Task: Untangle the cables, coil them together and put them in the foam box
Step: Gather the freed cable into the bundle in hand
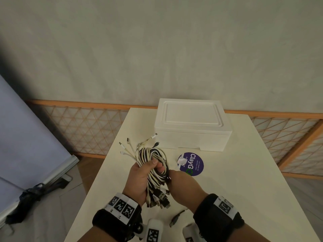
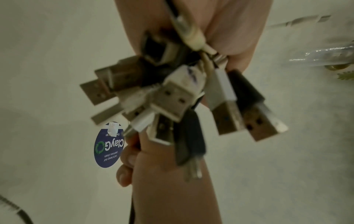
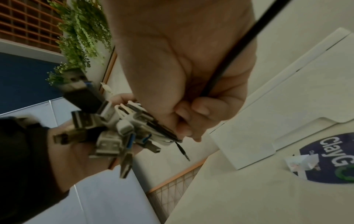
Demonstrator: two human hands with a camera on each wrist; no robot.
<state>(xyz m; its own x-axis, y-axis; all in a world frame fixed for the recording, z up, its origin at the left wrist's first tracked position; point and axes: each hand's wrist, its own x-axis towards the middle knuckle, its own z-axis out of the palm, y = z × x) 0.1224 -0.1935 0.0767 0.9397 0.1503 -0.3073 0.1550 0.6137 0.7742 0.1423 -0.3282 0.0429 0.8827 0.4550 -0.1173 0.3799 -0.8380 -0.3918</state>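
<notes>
Head view: cables (image 1: pixel 153 165) between both hands.

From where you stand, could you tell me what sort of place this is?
Probably an office or shared indoor room, not a workshop: a plain cream table, a wood-framed lattice partition below a bare wall, a blue divider panel, and hanging greenery.

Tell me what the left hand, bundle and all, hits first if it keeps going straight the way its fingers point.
Probably the foam box: the left hand grips the cable bundle pointing away toward it, lid still on. Depth is unclear; it might pass left of it.
</notes>
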